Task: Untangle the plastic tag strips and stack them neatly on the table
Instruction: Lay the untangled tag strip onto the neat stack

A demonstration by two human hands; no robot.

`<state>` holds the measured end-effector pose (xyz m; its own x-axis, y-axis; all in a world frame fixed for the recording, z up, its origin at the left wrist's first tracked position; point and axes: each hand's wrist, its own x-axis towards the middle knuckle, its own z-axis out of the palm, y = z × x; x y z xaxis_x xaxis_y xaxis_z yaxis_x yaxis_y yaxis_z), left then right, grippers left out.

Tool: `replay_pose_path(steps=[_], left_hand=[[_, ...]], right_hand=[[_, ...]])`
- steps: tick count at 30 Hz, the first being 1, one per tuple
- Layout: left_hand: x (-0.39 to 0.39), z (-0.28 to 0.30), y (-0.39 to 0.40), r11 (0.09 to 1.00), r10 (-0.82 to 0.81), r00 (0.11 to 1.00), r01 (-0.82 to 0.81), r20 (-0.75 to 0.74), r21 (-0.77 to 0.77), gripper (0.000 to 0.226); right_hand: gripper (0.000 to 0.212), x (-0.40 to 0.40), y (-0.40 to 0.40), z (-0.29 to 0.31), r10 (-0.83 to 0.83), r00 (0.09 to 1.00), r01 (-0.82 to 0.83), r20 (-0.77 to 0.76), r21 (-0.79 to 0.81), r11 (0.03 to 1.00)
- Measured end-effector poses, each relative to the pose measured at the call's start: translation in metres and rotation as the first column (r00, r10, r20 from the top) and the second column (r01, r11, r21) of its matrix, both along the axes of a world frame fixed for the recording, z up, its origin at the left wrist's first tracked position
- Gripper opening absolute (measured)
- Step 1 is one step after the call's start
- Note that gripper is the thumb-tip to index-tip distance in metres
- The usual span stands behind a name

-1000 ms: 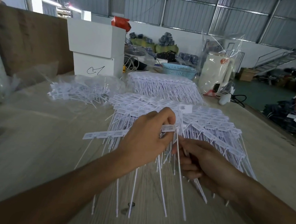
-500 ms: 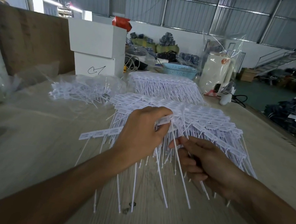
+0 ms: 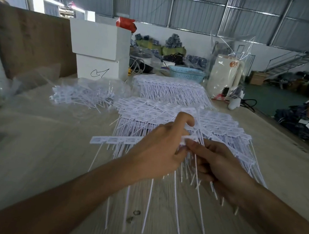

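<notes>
Both hands, left hand (image 3: 156, 152) and right hand (image 3: 220, 164), pinch a tag strip (image 3: 119, 140) by its stiffer label end; the thin tails look light, springy and snag-prone.

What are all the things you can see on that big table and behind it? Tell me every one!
Held tag strip: one, white, between both hands.
Neat tag stacks: two, white, mid-table; the second behind.
Tangled tags: one heap, white, left, under clear plastic.
Foam boxes: two, white, stacked, back left.
Basket: one, light blue, back centre.
Board: one, brown, far left.
Table: one, pale wood.
Left hand: grips the strip.
Right hand: pinches the strip's end.
</notes>
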<state>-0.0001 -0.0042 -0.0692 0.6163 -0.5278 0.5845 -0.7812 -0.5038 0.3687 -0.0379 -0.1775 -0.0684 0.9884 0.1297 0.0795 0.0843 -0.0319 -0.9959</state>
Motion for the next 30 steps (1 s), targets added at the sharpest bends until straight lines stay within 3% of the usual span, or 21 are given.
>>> replay_pose_path(steps=[4, 8, 13, 18, 22, 30], left_hand=[[0.008, 0.005, 0.018, 0.999, -0.034, 0.993, 0.029, -0.116, -0.042, 0.037], [0.014, 0.005, 0.022, 0.993, 0.083, 0.997, -0.083, 0.005, 0.079, 0.026], [0.014, 0.003, 0.021, 0.989, 0.123, 0.982, -0.133, 0.143, 0.063, 0.017], [0.018, 0.004, 0.021, 0.998, -0.031, 0.995, 0.026, -0.094, -0.053, 0.007], [0.022, 0.005, 0.024, 0.988, -0.133, 0.959, 0.109, -0.249, -0.109, 0.016], [0.022, -0.001, 0.023, 0.968, -0.173, 0.948, 0.114, -0.266, -0.224, 0.017]], right_hand=[[0.036, 0.003, -0.004, 0.004, -0.143, 0.988, 0.147, -0.055, 0.073, 0.986], [0.031, 0.0, -0.005, 0.005, -0.1, 0.992, 0.105, -0.073, 0.063, 0.993], [0.029, -0.001, -0.001, 0.004, -0.035, 0.999, 0.035, 0.034, -0.005, 0.999], [0.033, 0.0, -0.004, 0.002, 0.003, 0.978, 0.022, 0.209, -0.118, 0.993], [0.02, 0.002, -0.006, 0.001, 0.013, 0.944, 0.072, 0.329, -0.243, 0.967], [0.036, 0.002, -0.006, 0.0, -0.051, 0.983, 0.077, 0.176, -0.146, 0.986]])
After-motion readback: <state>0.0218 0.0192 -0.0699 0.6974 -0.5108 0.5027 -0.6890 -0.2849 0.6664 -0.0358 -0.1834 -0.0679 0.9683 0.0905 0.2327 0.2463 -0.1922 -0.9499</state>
